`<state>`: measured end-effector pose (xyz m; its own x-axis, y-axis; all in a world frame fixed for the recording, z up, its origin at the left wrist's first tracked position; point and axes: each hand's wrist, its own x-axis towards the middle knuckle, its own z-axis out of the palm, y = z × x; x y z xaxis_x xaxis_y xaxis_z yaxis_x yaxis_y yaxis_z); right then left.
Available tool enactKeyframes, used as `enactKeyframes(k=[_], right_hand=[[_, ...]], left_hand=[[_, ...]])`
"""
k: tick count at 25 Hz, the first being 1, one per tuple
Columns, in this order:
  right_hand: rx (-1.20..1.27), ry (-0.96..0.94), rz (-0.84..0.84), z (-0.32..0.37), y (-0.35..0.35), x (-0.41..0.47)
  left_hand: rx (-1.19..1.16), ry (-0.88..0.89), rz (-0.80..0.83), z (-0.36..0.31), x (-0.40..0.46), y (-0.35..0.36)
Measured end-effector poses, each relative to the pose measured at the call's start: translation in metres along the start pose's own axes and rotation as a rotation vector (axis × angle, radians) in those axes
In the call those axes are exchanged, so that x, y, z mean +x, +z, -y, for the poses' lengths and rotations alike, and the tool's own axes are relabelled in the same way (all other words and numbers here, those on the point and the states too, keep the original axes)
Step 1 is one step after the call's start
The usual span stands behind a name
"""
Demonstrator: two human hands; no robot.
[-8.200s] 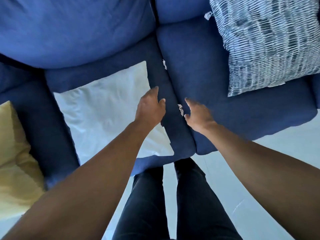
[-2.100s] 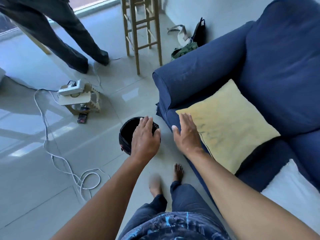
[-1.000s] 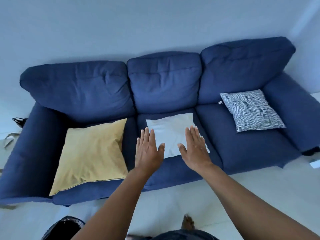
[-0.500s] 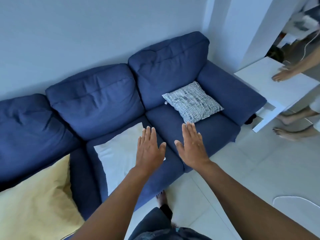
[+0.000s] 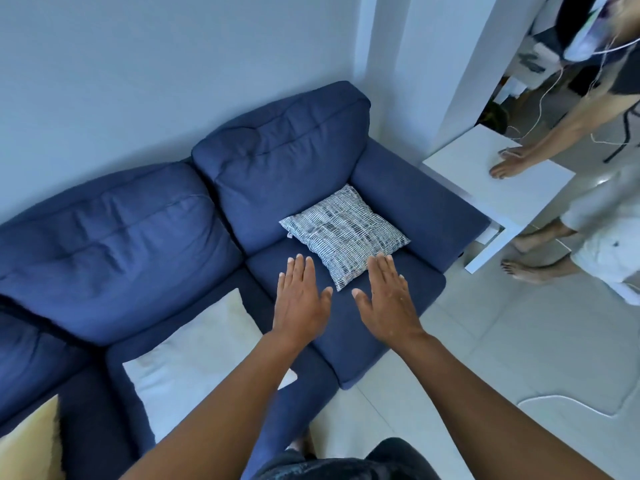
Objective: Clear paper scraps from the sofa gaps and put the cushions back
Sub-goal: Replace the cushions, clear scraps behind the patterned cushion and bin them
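Observation:
A blue three-seat sofa (image 5: 114, 244) fills the left and middle of the view. On its right seat lies a blue-and-white patterned cushion (image 5: 343, 235). A white cushion (image 5: 194, 355) lies flat on the middle seat, and a corner of a yellow cushion (image 5: 29, 445) shows at the lower left. My left hand (image 5: 299, 303) and my right hand (image 5: 389, 303) are held out flat, palms down, fingers straight, above the front of the right seat. Neither hand holds anything. No paper scraps show in the seat gaps.
A white side table (image 5: 498, 188) stands right of the sofa's armrest, with another person's hand resting on it. That person's bare feet (image 5: 533, 261) stand on the pale tiled floor (image 5: 502, 348). My own legs show at the bottom edge.
The view has swung right from a floor bin, across the whole sofa, to its right end. Both hands stay flat and held out. The side table and the other person have come into view.

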<state>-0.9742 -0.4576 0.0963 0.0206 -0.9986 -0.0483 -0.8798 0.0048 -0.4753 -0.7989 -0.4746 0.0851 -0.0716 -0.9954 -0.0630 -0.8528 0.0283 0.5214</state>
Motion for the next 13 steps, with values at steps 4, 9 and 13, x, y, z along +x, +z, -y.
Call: enactKeyframes(k=[4,9,13], right_hand=[[0.048,0.026,0.009,-0.029,-0.009,0.036],[0.036,-0.034,0.073,-0.075,-0.028,0.091],[0.05,-0.111,0.114,-0.12,-0.052,0.136]], left_hand=[[0.015,0.0,0.021,-0.021,0.041,0.01],[-0.002,-0.094,0.011,-0.056,0.086,0.038],[-0.012,-0.169,-0.001,-0.099,0.114,0.067]])
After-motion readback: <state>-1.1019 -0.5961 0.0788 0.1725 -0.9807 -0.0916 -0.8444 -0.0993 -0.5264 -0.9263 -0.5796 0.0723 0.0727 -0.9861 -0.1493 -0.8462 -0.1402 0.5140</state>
